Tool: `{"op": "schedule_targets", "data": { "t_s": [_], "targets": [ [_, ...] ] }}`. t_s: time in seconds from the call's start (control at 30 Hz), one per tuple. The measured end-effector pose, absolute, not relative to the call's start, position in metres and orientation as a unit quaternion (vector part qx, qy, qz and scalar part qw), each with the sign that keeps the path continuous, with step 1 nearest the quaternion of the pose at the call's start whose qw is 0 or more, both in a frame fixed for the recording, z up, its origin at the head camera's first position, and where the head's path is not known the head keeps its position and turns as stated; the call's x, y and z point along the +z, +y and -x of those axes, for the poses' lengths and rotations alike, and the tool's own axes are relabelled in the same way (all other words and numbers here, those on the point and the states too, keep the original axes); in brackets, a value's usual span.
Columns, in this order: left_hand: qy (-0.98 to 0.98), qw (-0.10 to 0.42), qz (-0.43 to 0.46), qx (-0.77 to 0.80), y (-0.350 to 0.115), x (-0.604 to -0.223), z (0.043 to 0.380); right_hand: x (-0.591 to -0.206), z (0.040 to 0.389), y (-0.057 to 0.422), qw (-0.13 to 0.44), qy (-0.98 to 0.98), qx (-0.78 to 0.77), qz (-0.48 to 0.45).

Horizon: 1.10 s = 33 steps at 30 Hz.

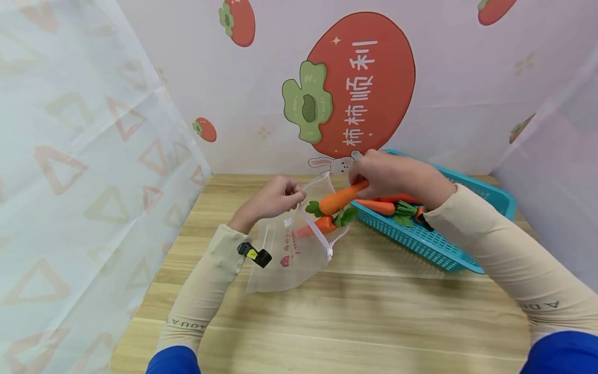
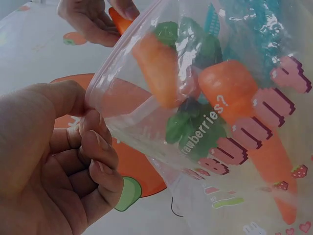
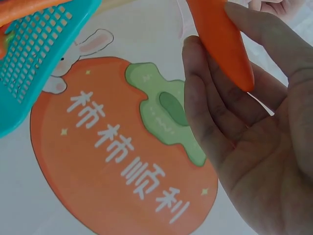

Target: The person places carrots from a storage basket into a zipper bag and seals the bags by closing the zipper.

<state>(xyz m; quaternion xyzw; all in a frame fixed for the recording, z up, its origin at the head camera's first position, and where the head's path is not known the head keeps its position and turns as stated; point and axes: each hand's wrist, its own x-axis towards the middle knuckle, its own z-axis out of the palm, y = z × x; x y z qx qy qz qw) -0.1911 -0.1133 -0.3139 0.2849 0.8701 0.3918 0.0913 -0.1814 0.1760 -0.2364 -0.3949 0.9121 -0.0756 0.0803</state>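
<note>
My left hand (image 1: 275, 201) pinches the pink zip edge of a clear zip bag (image 1: 275, 272) between thumb and forefinger, holding it up above the table. In the left wrist view, printed pink letters cross the bag's front. One carrot (image 2: 274, 166) lies inside, its green top towards the mouth. My right hand (image 1: 397, 176) grips another orange carrot (image 1: 341, 198) near its pointed end. That carrot's leafy end points down-left at the bag's open mouth. In the right wrist view, its bare tip (image 3: 239, 73) shows between thumb and fingers.
A turquoise perforated basket (image 1: 406, 240) stands at the right rear, beneath my right forearm. Carrots (image 1: 380, 208) with green tops lie in it. The wood-grain table (image 1: 355, 322) meets a printed backdrop (image 1: 261, 104) behind and a white curtain-like sheet (image 1: 70, 197) on the left.
</note>
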Motion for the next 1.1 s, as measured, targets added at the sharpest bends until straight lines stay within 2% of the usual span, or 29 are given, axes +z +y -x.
{"op": "schedule_targets", "data": {
  "t_s": [0.3,0.53,0.7,1.1],
  "targets": [
    [0.868,0.092,-0.287,0.395,-0.111,-0.314,0.191,-0.247,0.185,0.163,0.086,0.917,-0.075,0.382],
    [0.87,0.084,-0.286,0.393,-0.108,-0.311,0.19,-0.256,0.185,0.155,0.05,0.912,-0.067,0.402],
    [0.87,0.079,-0.284,0.396,-0.106,-0.306,0.189,-0.257,0.185,0.152,0.064,0.912,-0.081,0.397],
    [0.867,0.064,-0.284,0.405,-0.112,-0.299,0.19,-0.25,0.19,0.187,0.084,0.916,-0.144,0.366]
  ]
}}
